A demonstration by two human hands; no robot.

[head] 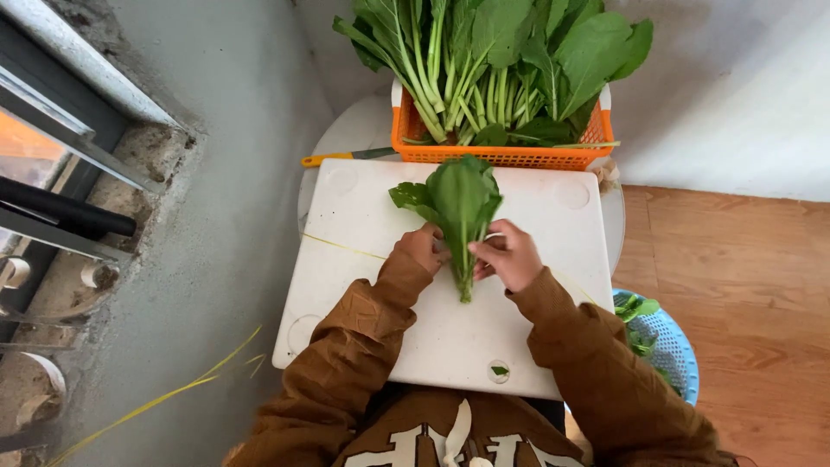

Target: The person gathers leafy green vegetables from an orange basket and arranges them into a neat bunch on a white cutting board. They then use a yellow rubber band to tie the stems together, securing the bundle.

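A bunch of green leafy stalks (459, 201) lies on a white cutting board (363, 285), leaves pointing away from me and stem ends toward me. My left hand (423, 248) grips the bunch from the left at mid-stem. From the right, my right hand (507, 255) pinches the same stems. Both arms wear brown sleeves.
An orange basket (501, 154) piled with more leafy greens stands behind the board. A knife with a yellow handle (346, 156) lies left of the basket. A blue basket (670, 346) with green scraps sits on the wooden floor at right. A grey concrete ledge and window frame run along the left.
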